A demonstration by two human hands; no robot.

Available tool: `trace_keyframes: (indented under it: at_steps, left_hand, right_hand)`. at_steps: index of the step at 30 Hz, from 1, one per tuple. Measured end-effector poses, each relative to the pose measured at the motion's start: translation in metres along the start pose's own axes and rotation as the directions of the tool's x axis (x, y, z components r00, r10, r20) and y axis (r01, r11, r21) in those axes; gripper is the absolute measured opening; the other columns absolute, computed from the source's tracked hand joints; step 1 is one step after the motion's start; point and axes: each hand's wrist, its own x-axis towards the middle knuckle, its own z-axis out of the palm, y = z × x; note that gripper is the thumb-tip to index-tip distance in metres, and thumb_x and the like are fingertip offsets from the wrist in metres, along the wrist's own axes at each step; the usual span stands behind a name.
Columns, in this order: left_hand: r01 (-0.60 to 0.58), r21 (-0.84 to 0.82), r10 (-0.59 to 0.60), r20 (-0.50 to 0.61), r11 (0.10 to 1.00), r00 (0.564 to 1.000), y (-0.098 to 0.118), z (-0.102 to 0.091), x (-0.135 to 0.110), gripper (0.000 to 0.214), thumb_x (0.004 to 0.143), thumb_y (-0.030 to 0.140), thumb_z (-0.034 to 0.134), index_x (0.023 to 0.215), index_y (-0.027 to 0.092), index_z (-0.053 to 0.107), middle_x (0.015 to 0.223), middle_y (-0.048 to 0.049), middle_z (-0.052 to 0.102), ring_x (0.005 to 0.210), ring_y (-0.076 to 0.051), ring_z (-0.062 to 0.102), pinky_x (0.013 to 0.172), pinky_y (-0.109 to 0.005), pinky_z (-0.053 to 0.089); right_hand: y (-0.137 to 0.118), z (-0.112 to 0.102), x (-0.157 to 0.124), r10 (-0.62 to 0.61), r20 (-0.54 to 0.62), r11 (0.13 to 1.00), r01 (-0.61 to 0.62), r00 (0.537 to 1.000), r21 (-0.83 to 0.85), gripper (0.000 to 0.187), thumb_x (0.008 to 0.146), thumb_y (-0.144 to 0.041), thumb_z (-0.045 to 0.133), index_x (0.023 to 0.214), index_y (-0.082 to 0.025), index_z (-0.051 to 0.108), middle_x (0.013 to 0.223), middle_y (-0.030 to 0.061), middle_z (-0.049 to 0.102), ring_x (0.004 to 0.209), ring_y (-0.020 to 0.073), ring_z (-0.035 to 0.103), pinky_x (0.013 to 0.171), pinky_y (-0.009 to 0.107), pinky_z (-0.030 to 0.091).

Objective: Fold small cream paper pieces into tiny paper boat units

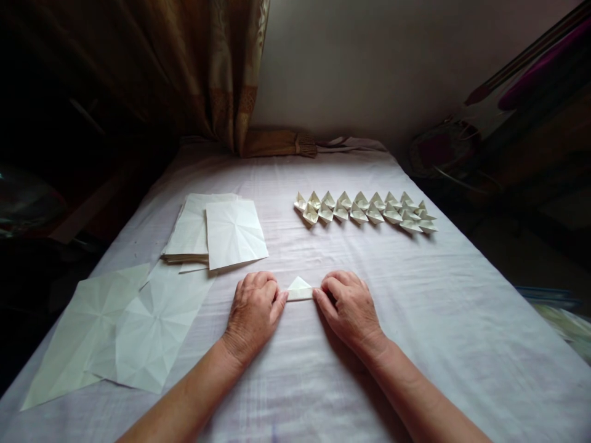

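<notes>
A small piece of folded white paper [300, 289] lies on the cloth-covered table [429, 344], its peak pointing away from me and a straight band along its near edge. My left hand [256, 303] pinches its left end between thumb and curled fingers. On the opposite end, my right hand [349, 303] grips it the same way, the thumb along the band. Both ends of the folded paper are hidden under my fingers. Beyond my right hand, several folded paper boats [360, 209] stand in two close rows.
A stack of paper sheets [189, 231] sits at the left, with a creased sheet [237, 232] overlapping it. Larger creased sheets [157, 326] are spread nearer on the left. A gold curtain [226, 80] hangs down to the far edge, by the wall [351, 67].
</notes>
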Motion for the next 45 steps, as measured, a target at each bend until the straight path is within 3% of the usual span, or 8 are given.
trace_keyframes:
  at_steps: [19,22,26,30,32,38,45]
  left_hand:
    - [0.025,0.082,-0.031,0.071,0.996,0.997,0.003,-0.001,0.01,0.017,0.088,0.025,0.06,0.072,0.019,0.061,0.091,-0.0059,0.062,0.089,-0.024,0.052,0.08,-0.04,0.043]
    - [0.028,0.103,-0.037,0.084,0.994,0.996,0.004,-0.001,0.01,0.017,0.088,0.026,0.061,0.073,0.019,0.06,0.093,-0.0065,0.062,0.09,-0.025,0.052,0.08,-0.04,0.043]
    - [0.035,0.154,-0.048,0.084,0.987,0.995,0.006,0.0,0.008,0.015,0.088,0.027,0.062,0.076,0.019,0.059,0.093,-0.0068,0.061,0.091,-0.026,0.051,0.08,-0.04,0.042]
    - [0.053,0.189,-0.066,0.066,0.981,0.996,0.006,0.002,0.005,0.013,0.09,0.03,0.06,0.084,0.019,0.057,0.091,-0.0068,0.059,0.089,-0.026,0.051,0.079,-0.039,0.042]
    - [0.06,0.193,-0.072,0.057,0.979,0.996,0.006,0.003,0.004,0.013,0.091,0.031,0.059,0.087,0.018,0.056,0.091,-0.0067,0.059,0.088,-0.025,0.051,0.079,-0.039,0.041]
    - [0.066,0.201,-0.079,0.059,0.977,0.995,0.008,0.002,0.004,0.011,0.091,0.029,0.058,0.089,0.018,0.055,0.092,-0.0069,0.059,0.088,-0.026,0.051,0.079,-0.039,0.041]
    - [0.068,0.142,-0.074,0.038,0.988,0.997,0.006,0.001,0.004,0.01,0.089,0.025,0.06,0.087,0.02,0.053,0.088,-0.0045,0.057,0.087,-0.024,0.052,0.079,-0.038,0.04]
  right_hand:
    - [-0.003,0.0,-0.002,0.06,-0.032,0.995,-0.057,0.998,0.083,0.018,0.088,-0.026,0.058,0.071,-0.022,0.055,0.086,0.0024,0.066,0.085,0.0208,0.057,0.078,0.034,0.036]
    - [-0.003,0.002,-0.002,0.07,-0.051,0.995,-0.065,0.996,0.079,0.006,0.088,-0.026,0.057,0.085,-0.021,0.06,0.09,0.0042,0.067,0.087,0.0218,0.058,0.079,0.034,0.038]
    - [-0.005,0.004,-0.004,-0.052,-0.078,0.998,0.056,0.996,0.042,0.016,0.093,-0.022,0.05,0.098,-0.023,0.065,0.107,0.0063,0.067,0.099,0.0221,0.058,0.084,0.035,0.039]
    - [-0.012,0.003,-0.006,-0.261,-0.007,0.965,0.261,0.965,-0.026,0.025,0.096,-0.024,0.049,0.11,-0.031,0.069,0.131,0.005,0.062,0.124,0.0244,0.05,0.1,0.04,0.032]
    - [-0.014,0.002,-0.009,-0.306,0.069,0.95,0.309,0.949,-0.037,0.029,0.096,-0.032,0.052,0.122,-0.032,0.065,0.139,0.0055,0.056,0.133,0.0261,0.043,0.107,0.042,0.026]
    - [-0.004,-0.005,-0.017,-0.308,0.176,0.94,0.327,0.935,-0.093,0.037,0.096,-0.045,0.049,0.13,-0.035,0.06,0.145,0.0039,0.051,0.14,0.0268,0.034,0.113,0.043,0.017]
    - [0.015,-0.017,-0.028,-0.237,0.205,0.934,0.281,0.95,-0.221,0.037,0.097,-0.042,0.047,0.131,-0.036,0.06,0.146,0.0051,0.05,0.139,0.0286,0.036,0.111,0.045,0.021]
